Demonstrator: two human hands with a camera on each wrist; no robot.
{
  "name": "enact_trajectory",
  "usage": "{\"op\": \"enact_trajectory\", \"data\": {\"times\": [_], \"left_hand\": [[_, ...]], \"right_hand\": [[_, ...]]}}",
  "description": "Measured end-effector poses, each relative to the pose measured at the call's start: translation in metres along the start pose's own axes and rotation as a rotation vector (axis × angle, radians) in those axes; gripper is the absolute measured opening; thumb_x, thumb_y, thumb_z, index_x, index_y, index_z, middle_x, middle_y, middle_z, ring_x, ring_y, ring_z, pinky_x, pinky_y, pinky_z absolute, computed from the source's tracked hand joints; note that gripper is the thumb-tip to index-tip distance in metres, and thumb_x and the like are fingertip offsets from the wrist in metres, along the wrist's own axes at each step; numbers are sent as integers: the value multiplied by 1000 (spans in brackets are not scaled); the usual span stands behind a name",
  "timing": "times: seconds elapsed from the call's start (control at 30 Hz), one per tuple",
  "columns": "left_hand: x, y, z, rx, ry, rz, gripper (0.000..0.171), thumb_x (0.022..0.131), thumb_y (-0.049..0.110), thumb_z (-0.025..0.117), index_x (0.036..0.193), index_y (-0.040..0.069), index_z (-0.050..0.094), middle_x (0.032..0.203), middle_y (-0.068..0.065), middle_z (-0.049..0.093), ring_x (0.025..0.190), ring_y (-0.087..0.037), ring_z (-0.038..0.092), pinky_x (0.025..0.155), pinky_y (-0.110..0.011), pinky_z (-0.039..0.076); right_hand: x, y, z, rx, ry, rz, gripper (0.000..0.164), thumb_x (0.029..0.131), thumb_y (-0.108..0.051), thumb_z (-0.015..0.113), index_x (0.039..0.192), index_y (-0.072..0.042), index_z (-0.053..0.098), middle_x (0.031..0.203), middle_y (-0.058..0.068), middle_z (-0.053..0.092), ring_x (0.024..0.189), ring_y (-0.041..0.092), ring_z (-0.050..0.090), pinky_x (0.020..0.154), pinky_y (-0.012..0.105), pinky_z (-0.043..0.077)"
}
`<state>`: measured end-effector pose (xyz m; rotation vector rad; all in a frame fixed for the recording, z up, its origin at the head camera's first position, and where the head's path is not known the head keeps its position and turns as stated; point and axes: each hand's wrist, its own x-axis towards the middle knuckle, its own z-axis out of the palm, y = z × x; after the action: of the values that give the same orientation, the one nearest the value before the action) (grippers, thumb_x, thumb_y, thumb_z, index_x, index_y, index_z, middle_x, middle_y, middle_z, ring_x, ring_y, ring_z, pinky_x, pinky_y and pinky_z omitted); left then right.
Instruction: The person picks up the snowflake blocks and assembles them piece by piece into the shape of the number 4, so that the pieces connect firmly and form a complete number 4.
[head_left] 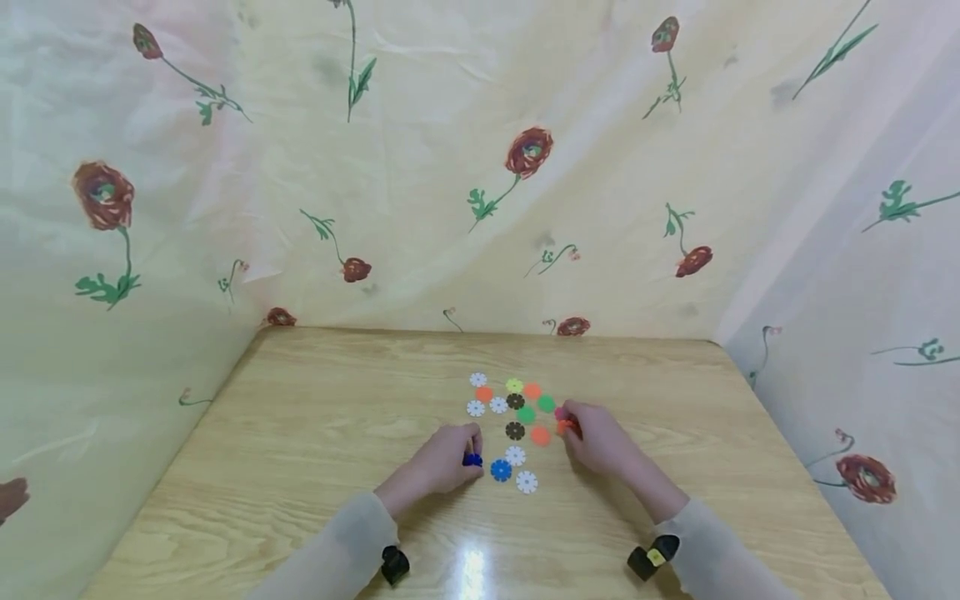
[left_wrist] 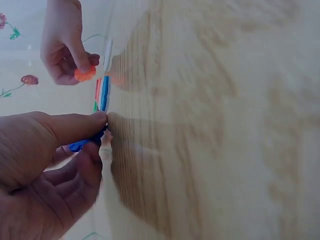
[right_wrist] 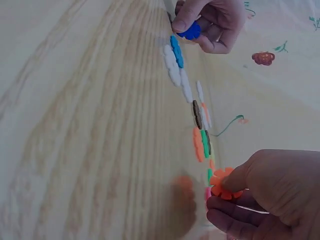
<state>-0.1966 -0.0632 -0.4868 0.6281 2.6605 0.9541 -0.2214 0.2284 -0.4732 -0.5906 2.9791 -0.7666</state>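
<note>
My left hand [head_left: 446, 460] pinches a dark blue notched plastic disc [right_wrist: 189, 30] between thumb and fingers, just above the wooden table. On the other side, my right hand [head_left: 602, 440] holds an orange notched disc [right_wrist: 225, 184] by thumb and fingertips. A pink disc [head_left: 559, 413] lies partly hidden beside those fingers. Between the hands, a lighter blue disc [head_left: 501, 470] lies flat, near two white discs, the nearer one [head_left: 527, 482] closest to me. Another orange disc [head_left: 540, 436] and a dark brown disc [head_left: 515, 431] lie farther up.
More flat discs spread toward the back: green [head_left: 546, 403], yellow [head_left: 513, 386], orange [head_left: 484, 394] and white [head_left: 477, 379]. Wood-grain tabletop [head_left: 315, 417] surrounds them. A flowered cloth [head_left: 420, 208] hangs along the back and both sides. Black bands sit around both sleeves.
</note>
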Motion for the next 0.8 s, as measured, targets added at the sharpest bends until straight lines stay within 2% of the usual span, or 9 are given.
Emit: {"op": "enact_trajectory", "data": {"times": [0.13,0.27,0.33,0.47,0.57,0.67,0.8], "left_hand": [[-2,-1,-9,-54,78,27,12,93,8,80,96,16,72,86,4,71,77,-6,62,68,-21,55],[-5,7,-31,-130,185,49,13,96,5,76,105,14,78,91,2,75,80,-8,66,70,-20,58],[-5,13,-43,-180,237,62,15,97,4,75,108,14,79,95,0,77,83,-9,68,69,-20,59],[-6,25,-65,-284,334,89,18,97,3,75,110,14,80,99,-3,80,85,-12,72,69,-23,62],[-6,33,-77,-318,399,113,18,97,3,76,111,14,81,100,-4,81,86,-15,74,70,-26,63],[-7,38,-85,-342,431,130,19,96,4,77,112,13,81,101,-5,81,89,-17,76,72,-26,65],[-9,45,-90,-415,418,141,20,97,3,75,115,11,80,105,-8,80,92,-20,78,75,-29,66]], "right_hand": [[-5,-5,-8,1,74,-30,8,94,1,72,98,-6,71,85,1,68,76,11,59,66,27,55],[-7,-12,-19,25,199,-121,11,90,5,76,94,-6,74,90,2,71,83,15,70,76,37,65],[-6,-16,-25,50,252,-166,12,89,6,77,93,-5,75,89,2,72,83,18,73,77,40,66],[-5,-25,-39,54,339,-242,15,89,5,79,98,-6,77,91,4,76,82,19,75,75,40,67],[-4,-33,-48,46,385,-282,18,89,4,80,103,-7,77,94,5,79,81,18,76,74,39,67],[-5,-42,-55,57,411,-315,20,90,3,80,106,-8,78,97,3,80,82,16,76,73,38,67],[-6,-53,-59,91,449,-371,21,88,4,82,104,-8,78,96,3,80,81,16,77,73,35,67]]}}
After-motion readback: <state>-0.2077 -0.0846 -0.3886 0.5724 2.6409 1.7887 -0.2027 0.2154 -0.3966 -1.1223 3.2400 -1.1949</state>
